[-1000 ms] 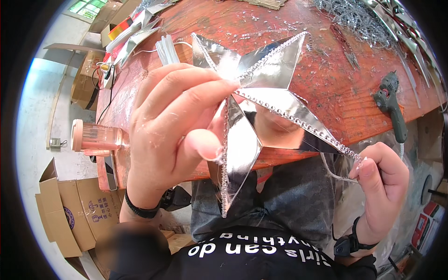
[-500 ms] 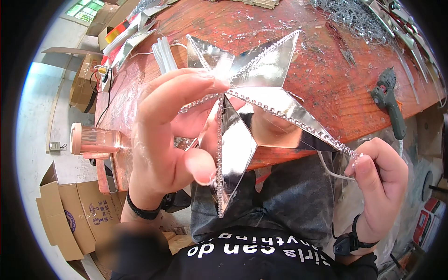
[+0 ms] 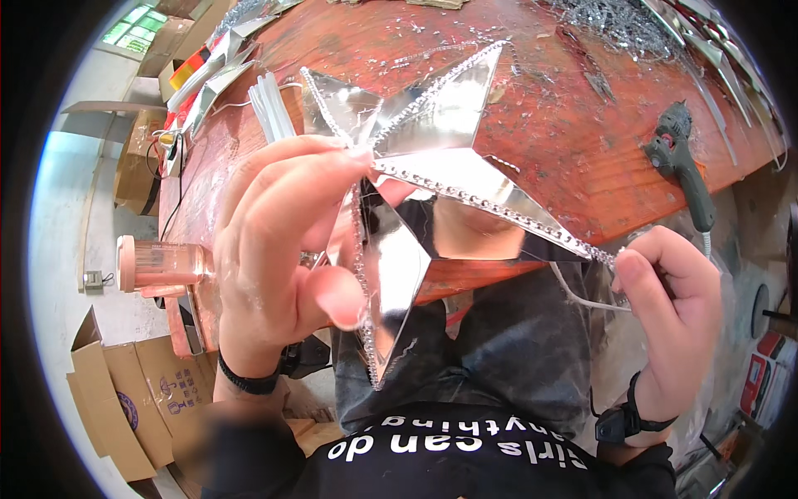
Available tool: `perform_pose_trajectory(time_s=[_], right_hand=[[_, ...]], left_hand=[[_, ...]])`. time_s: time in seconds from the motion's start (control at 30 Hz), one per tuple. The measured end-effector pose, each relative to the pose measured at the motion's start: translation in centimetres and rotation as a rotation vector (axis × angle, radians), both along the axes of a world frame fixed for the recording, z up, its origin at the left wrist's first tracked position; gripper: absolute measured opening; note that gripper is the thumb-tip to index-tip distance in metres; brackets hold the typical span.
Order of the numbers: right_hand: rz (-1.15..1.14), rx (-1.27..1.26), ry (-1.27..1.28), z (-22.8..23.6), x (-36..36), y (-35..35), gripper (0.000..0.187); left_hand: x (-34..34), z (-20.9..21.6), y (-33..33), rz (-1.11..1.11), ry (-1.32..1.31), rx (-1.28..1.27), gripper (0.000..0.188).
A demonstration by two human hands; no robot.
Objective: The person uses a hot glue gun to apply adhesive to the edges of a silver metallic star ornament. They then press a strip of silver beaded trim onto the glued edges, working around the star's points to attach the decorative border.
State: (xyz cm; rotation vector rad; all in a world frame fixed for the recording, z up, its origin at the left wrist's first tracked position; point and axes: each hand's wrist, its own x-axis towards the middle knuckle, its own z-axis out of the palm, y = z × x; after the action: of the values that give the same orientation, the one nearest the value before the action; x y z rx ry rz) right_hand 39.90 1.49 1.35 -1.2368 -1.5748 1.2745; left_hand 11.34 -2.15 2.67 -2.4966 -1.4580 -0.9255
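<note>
A shiny silver star (image 3: 402, 259) with raised folded points is held up above the table's near edge. Sparkling bead trim (image 3: 478, 198) runs along its ridges and meets near the middle. My left hand (image 3: 274, 224) is closed around the star's left side, with fingertips at its centre and the thumb against the trim of the lower point. At the tip of the right-hand point, my right hand (image 3: 669, 287) pinches the star and the end of the trim there. The left palm and fingers cover the left point.
On the red wooden table (image 3: 573, 158), a grey glue gun (image 3: 682, 162) lies at the right, its cord hanging over the edge. White glue sticks (image 3: 271, 108), a pink cup (image 3: 162, 264) and silver tinsel (image 3: 619, 25) are around. Cardboard boxes (image 3: 150, 391) stand at lower left.
The star and both hands have shifted slightly to the left in the picture, and the table with its things has shifted that way too. Both hands keep the same hold.
</note>
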Motion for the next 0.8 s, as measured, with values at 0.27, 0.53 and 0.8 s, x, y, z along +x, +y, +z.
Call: perform_pose_trajectory(time_s=[0.27, 0.53, 0.8], right_hand=[[0.047, -0.048, -0.005, -1.1, -0.3, 0.6, 0.017], [0.076, -0.024, -0.039, -1.6, -0.1, 0.8, 0.017], [0.096, -0.019, -0.043, -1.7, -0.1, 1.0, 0.017]], left_hand=[[0.9, 0.8, 0.0, 0.013, 0.203, 0.071, 0.033], [0.6, 0.0, 0.1, 0.045, 0.235, 0.110, 0.026], [0.9, 0.2, -0.1, 0.058, 0.248, 0.105, 0.026]])
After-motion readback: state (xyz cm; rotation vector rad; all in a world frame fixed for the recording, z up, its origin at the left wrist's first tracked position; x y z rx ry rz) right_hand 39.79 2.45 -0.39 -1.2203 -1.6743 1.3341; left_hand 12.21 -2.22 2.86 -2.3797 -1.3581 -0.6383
